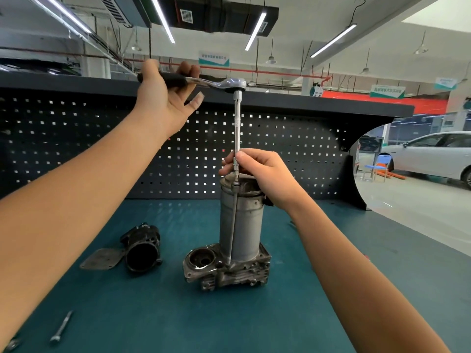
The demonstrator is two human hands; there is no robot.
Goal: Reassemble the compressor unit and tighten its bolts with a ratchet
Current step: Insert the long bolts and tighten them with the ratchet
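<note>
The compressor unit (240, 225) stands upright mid-bench, a grey cylinder on a ribbed metal base (237, 273). A long bolt (233, 225) runs down the cylinder's front into the base. A chrome ratchet (224, 84) sits high above, with a long extension bar (237, 131) reaching down to the bolt head. My left hand (165, 98) grips the ratchet's black handle, some fingers loose. My right hand (265, 174) pinches the lower end of the extension just above the cylinder top.
A black housing part (141, 247) and a flat grey cover plate (102, 258) lie left of the unit on the teal bench mat (178, 314). Another loose bolt (62, 327) lies near the front left. A black pegboard (280, 154) backs the bench. A white car (433, 154) stands far right.
</note>
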